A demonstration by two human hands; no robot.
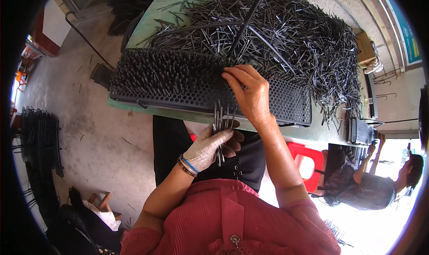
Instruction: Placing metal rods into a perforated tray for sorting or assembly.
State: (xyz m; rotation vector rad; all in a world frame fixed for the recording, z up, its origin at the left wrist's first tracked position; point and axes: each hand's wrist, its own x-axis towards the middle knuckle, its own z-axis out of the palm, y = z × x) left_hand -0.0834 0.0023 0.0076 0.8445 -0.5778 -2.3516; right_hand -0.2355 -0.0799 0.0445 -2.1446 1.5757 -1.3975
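A light work glove covers my left hand (208,145), which is closed around a small bundle of thin dark metal rods (219,121) in front of the table edge. Above the black perforated rack (286,101), my bare right hand (250,89) has its thumb and forefinger pinched together. Whatever is between those fingertips is too small to make out. Short dark rods (156,72) stand upright, closely packed, in the left part of the rack. At its right end the holes show with no rods in them.
A big heap of loose dark rods (286,36) covers much of the green table (156,9). A black metal bar (246,27) crosses above it. To the right are a red stool (308,163) and another person (371,188) beside a similar rack (361,132). Dark racks (40,139) stand at left.
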